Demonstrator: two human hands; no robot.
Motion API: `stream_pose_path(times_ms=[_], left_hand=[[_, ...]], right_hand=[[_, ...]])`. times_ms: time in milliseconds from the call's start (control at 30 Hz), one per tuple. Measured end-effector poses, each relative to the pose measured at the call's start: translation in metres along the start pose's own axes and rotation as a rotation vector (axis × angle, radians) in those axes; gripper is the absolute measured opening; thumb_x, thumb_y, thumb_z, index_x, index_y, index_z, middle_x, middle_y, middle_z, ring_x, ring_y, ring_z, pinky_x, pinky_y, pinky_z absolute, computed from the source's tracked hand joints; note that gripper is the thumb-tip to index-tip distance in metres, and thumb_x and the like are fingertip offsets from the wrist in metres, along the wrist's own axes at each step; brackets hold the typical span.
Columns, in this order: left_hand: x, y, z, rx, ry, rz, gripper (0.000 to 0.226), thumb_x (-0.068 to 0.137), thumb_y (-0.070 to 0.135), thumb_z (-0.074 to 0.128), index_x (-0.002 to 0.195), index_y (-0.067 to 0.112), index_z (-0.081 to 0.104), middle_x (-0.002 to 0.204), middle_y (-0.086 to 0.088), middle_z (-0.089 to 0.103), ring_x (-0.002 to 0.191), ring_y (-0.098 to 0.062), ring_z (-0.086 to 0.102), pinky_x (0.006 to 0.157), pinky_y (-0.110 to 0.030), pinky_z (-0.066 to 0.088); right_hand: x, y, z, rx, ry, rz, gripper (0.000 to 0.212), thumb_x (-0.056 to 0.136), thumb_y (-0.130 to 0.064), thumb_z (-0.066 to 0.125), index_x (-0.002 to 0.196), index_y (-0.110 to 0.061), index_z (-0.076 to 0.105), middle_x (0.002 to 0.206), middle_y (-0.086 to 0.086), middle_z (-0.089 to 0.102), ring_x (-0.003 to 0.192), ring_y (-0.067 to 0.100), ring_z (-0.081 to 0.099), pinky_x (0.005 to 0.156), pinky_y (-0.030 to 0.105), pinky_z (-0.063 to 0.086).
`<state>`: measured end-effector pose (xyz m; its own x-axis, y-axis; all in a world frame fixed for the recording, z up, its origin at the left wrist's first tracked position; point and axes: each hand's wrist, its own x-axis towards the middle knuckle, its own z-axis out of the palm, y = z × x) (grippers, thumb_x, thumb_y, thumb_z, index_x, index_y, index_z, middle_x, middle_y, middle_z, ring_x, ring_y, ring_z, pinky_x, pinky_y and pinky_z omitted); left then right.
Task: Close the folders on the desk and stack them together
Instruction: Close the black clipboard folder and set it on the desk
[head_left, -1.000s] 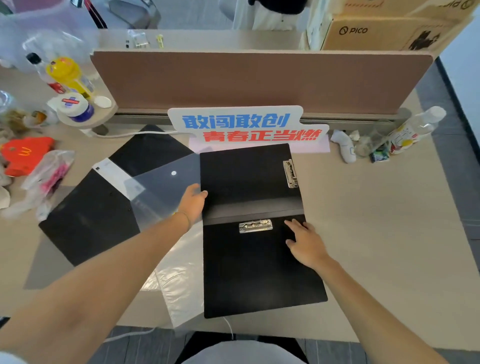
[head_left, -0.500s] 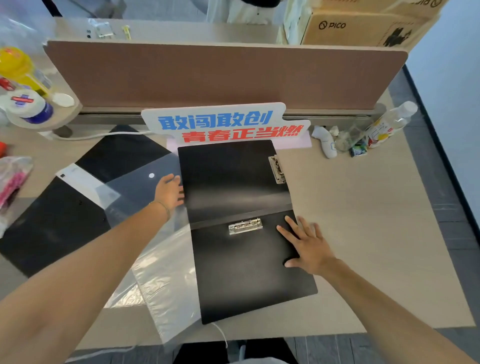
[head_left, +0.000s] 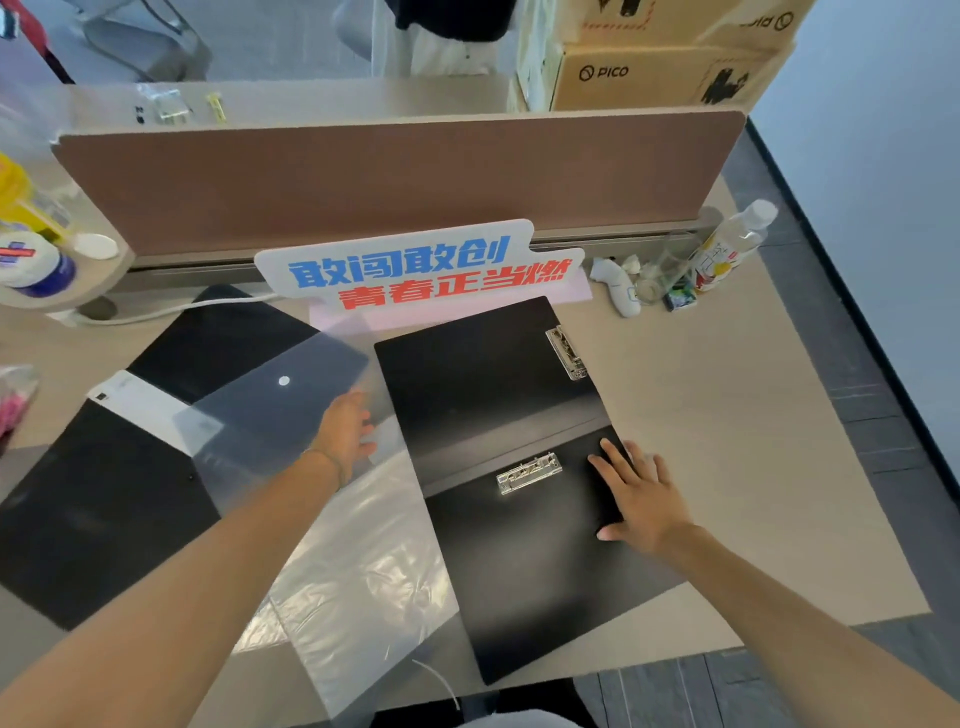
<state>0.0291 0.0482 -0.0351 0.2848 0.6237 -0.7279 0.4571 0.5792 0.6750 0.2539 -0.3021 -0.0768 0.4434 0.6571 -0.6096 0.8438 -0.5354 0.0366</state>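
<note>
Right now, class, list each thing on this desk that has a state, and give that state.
Black clip folder: open, lying flat.
Second black folder: open flat, partly under the translucent folder.
Left hand: open, at the translucent folder's edge.
Right hand: open, flat on the clip folder.
Water bottle: capped.

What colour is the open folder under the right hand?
Black, with silver metal clips; the folder shows in the head view.

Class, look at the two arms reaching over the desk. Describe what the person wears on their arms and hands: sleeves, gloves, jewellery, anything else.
Both forearms are bare as far as the picture shows: no sleeves and no gloves. The left hand has a thin bracelet around the wrist. The right hand shows no ring, watch or band. No markings can be made out on either arm.
</note>
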Motion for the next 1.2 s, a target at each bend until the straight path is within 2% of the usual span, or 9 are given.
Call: stream_pose_path(times_ms=[133, 300, 467, 600, 767, 867, 967, 1100, 1200], left_hand=[[0.007, 0.004, 0.018, -0.010, 0.006, 0.015, 0.036, 0.104, 0.038, 0.038, 0.137, 0.027, 0.041, 0.144, -0.010, 0.051, 0.117, -0.027, 0.056, 0.095, -0.044, 0.051], [0.017, 0.012, 0.020, -0.037, 0.014, -0.028, 0.030, 0.103, 0.040, 0.044, 0.130, 0.028, 0.041, 0.132, -0.013, 0.060, 0.113, -0.033, 0.064, 0.100, -0.046, 0.053], [0.017, 0.008, 0.013, -0.048, -0.015, -0.032, 0.030, 0.104, 0.034, 0.048, 0.126, 0.017, 0.060, 0.130, -0.010, 0.067, 0.113, -0.032, 0.067, 0.104, -0.045, 0.052], [-0.001, 0.014, 0.015, 0.009, 0.016, 0.067, 0.039, 0.103, 0.035, 0.052, 0.129, 0.009, 0.062, 0.129, -0.013, 0.067, 0.113, -0.035, 0.067, 0.101, -0.047, 0.053], [-0.051, 0.040, 0.029, 0.242, -0.028, 0.248, 0.038, 0.104, 0.038, 0.047, 0.126, 0.012, 0.064, 0.130, -0.005, 0.066, 0.117, -0.031, 0.063, 0.094, -0.041, 0.055], [-0.082, 0.054, 0.039, 0.438, -0.126, 0.356, 0.033, 0.103, 0.039, 0.049, 0.121, 0.017, 0.066, 0.130, -0.003, 0.065, 0.121, -0.026, 0.060, 0.096, -0.037, 0.052], [-0.109, 0.061, 0.052, 0.641, -0.219, 0.475, 0.026, 0.102, 0.039, 0.050, 0.121, 0.026, 0.062, 0.132, 0.004, 0.060, 0.125, -0.016, 0.053, 0.112, -0.038, 0.041], [-0.148, 0.059, 0.074, 0.513, -0.400, 0.576, 0.038, 0.098, 0.044, 0.056, 0.135, 0.047, 0.049, 0.135, 0.021, 0.056, 0.127, -0.010, 0.055, 0.114, -0.048, 0.043], [-0.167, 0.053, 0.098, 0.474, -0.528, 0.618, 0.043, 0.097, 0.042, 0.057, 0.120, 0.077, 0.045, 0.148, 0.021, 0.050, 0.142, -0.018, 0.045, 0.117, -0.052, 0.037]], right_hand=[[0.002, 0.026, 0.009, -0.087, 0.017, -0.059, 0.118, 0.076, -0.068, 0.066, 0.159, -0.030, -0.009, 0.168, -0.001, -0.018, 0.155, 0.031, -0.014, 0.124, 0.054, 0.004], [0.018, 0.058, 0.003, -0.185, 0.025, -0.148, 0.119, 0.076, -0.066, 0.068, 0.159, -0.029, -0.009, 0.168, 0.002, -0.017, 0.155, 0.033, -0.013, 0.124, 0.054, 0.003], [0.028, 0.080, -0.007, -0.262, 0.038, -0.145, 0.117, 0.079, -0.061, 0.068, 0.156, -0.037, -0.017, 0.167, 0.004, -0.021, 0.154, 0.032, -0.015, 0.123, 0.055, 0.003], [0.033, 0.081, -0.012, -0.254, 0.010, -0.126, 0.112, 0.085, -0.058, 0.064, 0.153, -0.041, -0.023, 0.166, 0.005, -0.025, 0.155, 0.032, -0.012, 0.123, 0.055, 0.007], [0.021, 0.058, -0.012, -0.122, 0.097, 0.012, 0.100, 0.086, -0.057, 0.063, 0.159, -0.034, 0.000, 0.168, 0.013, -0.006, 0.154, 0.037, 0.002, 0.119, 0.050, 0.020], [0.005, 0.036, -0.002, 0.041, 0.174, 0.237, 0.090, 0.085, -0.059, 0.063, 0.157, -0.024, 0.022, 0.158, 0.017, 0.022, 0.137, 0.039, 0.032, 0.103, 0.047, 0.041], [-0.010, 0.024, 0.009, 0.357, 0.200, 0.384, 0.080, 0.088, -0.053, 0.064, 0.154, -0.023, 0.030, 0.145, 0.010, 0.037, 0.133, 0.034, 0.038, 0.094, 0.047, 0.052], [-0.029, 0.024, 0.011, 0.742, 0.274, 0.388, 0.059, 0.097, -0.039, 0.056, 0.152, -0.027, 0.037, 0.145, 0.006, 0.049, 0.133, 0.030, 0.047, 0.103, 0.042, 0.047], [-0.046, 0.029, 0.016, 1.131, 0.315, 0.453, 0.043, 0.099, -0.029, 0.055, 0.142, -0.027, 0.051, 0.136, 0.005, 0.061, 0.125, 0.026, 0.059, 0.107, 0.038, 0.045]])
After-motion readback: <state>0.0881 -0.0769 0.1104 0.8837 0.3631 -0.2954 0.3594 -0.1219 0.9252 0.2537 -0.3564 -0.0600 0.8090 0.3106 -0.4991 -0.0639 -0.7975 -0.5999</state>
